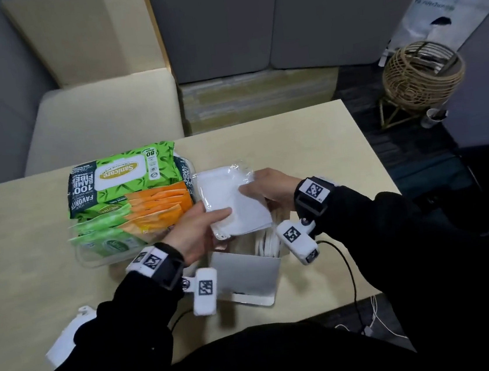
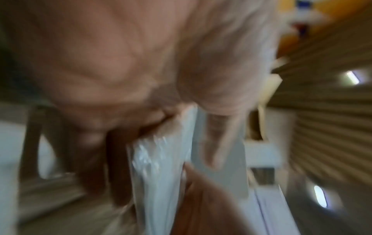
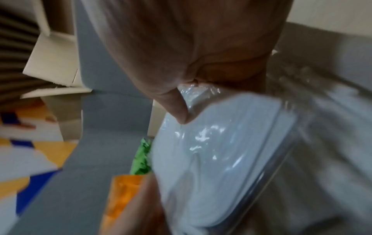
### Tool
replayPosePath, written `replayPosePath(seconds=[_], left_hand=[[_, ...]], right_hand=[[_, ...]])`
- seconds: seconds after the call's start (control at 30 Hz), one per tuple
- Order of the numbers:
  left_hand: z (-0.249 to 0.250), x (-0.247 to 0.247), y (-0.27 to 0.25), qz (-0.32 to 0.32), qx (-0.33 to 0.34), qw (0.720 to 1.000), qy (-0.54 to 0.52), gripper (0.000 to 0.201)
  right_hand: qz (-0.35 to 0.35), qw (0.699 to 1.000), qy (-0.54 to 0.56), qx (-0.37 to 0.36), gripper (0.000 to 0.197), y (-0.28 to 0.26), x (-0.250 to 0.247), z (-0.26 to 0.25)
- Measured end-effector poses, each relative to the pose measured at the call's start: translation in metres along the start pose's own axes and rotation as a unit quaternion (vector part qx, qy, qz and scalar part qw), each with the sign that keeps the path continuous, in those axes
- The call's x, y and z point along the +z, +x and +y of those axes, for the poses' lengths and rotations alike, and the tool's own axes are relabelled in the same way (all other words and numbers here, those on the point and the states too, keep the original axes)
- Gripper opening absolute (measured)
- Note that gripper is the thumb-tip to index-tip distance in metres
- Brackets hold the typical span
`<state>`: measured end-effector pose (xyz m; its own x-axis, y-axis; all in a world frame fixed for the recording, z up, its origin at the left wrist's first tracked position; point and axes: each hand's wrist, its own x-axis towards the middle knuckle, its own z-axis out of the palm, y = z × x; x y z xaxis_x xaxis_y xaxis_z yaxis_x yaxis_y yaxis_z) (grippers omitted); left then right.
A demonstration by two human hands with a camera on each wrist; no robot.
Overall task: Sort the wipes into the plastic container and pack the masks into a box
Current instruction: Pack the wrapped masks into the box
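Both hands hold a stack of white masks in clear wrappers (image 1: 233, 202) above the open white box (image 1: 248, 279), where more masks (image 1: 266, 243) stand on edge. My left hand (image 1: 199, 230) pinches the stack's near left corner, thumb on top. My right hand (image 1: 271, 187) grips its right edge. The wrapped masks (image 3: 217, 152) fill the right wrist view under the thumb; the left wrist view shows the stack (image 2: 161, 167) edge-on between thumb and fingers. To the left, the clear plastic container (image 1: 93, 260) holds green wipes packs (image 1: 123, 177) and orange wipes packs (image 1: 160, 207).
A white lid (image 1: 62, 340) lies at the table's near left edge. A cable (image 1: 349, 271) trails off the table (image 1: 309, 147) on the right. Beyond the table are a cream seat (image 1: 101, 119), grey panels and a wicker stand (image 1: 423, 76) on the floor.
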<state>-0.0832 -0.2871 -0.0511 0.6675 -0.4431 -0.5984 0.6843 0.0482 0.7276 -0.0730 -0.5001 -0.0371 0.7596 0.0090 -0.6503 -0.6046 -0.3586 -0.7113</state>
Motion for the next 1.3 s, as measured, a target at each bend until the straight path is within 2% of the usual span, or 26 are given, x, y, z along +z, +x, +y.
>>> replayPosePath(seconds=[0.03, 0.07, 0.1, 0.17, 0.23, 0.3, 0.37, 0.5, 0.57, 0.67, 0.83, 1.0, 1.1, 1.23, 1.3], left_hand=[[0.0, 0.003, 0.002, 0.053, 0.031, 0.993, 0.097, 0.045], [0.0, 0.006, 0.005, 0.099, 0.062, 0.973, 0.2, 0.042], [0.0, 0.009, 0.005, 0.135, 0.085, 0.941, 0.3, 0.039], [0.001, 0.017, -0.001, 0.199, 0.122, 0.872, 0.43, 0.039], [0.004, 0.023, -0.012, 0.234, 0.178, 0.833, 0.468, 0.045], [0.011, 0.026, -0.022, 0.249, 0.219, 0.814, 0.477, 0.046], [0.023, 0.027, -0.029, 0.249, 0.23, 0.794, 0.505, 0.046], [0.033, 0.031, -0.035, 0.239, 0.216, 0.749, 0.579, 0.052], [0.03, 0.033, -0.036, 0.238, 0.212, 0.744, 0.588, 0.052], [0.029, 0.034, -0.041, 0.246, 0.22, 0.754, 0.568, 0.052], [0.034, 0.029, -0.04, 0.243, 0.223, 0.769, 0.547, 0.05], [0.047, 0.034, -0.045, 0.257, 0.222, 0.763, 0.549, 0.052], [0.054, 0.033, -0.045, 0.261, 0.214, 0.764, 0.55, 0.053], [0.053, 0.03, -0.05, 0.237, 0.187, 0.765, 0.569, 0.041], [0.047, 0.027, -0.05, 0.212, 0.165, 0.76, 0.592, 0.045]], right_hand=[[-0.01, 1.0, -0.014, -0.011, 0.021, -0.001, 0.003, 0.0], [-0.021, 0.999, -0.024, -0.021, 0.013, 0.0, 0.004, 0.002], [-0.035, 0.998, -0.036, -0.028, 0.004, -0.001, 0.004, 0.003], [-0.068, 0.995, -0.068, -0.033, 0.009, 0.001, 0.0, 0.009], [-0.09, 0.986, -0.132, -0.052, 0.025, 0.002, -0.004, 0.012], [-0.103, 0.951, -0.275, -0.101, 0.043, 0.0, -0.003, 0.009], [-0.1, 0.891, -0.411, -0.163, 0.053, 0.001, 0.008, 0.007], [-0.111, 0.812, -0.526, -0.227, 0.054, 0.015, 0.023, 0.016], [-0.111, 0.778, -0.554, -0.276, 0.055, 0.019, 0.024, 0.02], [-0.103, 0.75, -0.563, -0.331, 0.065, 0.02, 0.02, 0.024], [-0.122, 0.724, -0.593, -0.331, 0.08, 0.018, 0.011, 0.022], [-0.131, 0.683, -0.639, -0.328, 0.082, 0.009, 0.01, 0.005], [-0.141, 0.661, -0.679, -0.287, 0.073, 0.008, 0.021, -0.004], [-0.13, 0.629, -0.725, -0.25, 0.035, 0.004, 0.029, -0.021], [-0.147, 0.611, -0.74, -0.238, 0.031, 0.005, 0.026, -0.023]])
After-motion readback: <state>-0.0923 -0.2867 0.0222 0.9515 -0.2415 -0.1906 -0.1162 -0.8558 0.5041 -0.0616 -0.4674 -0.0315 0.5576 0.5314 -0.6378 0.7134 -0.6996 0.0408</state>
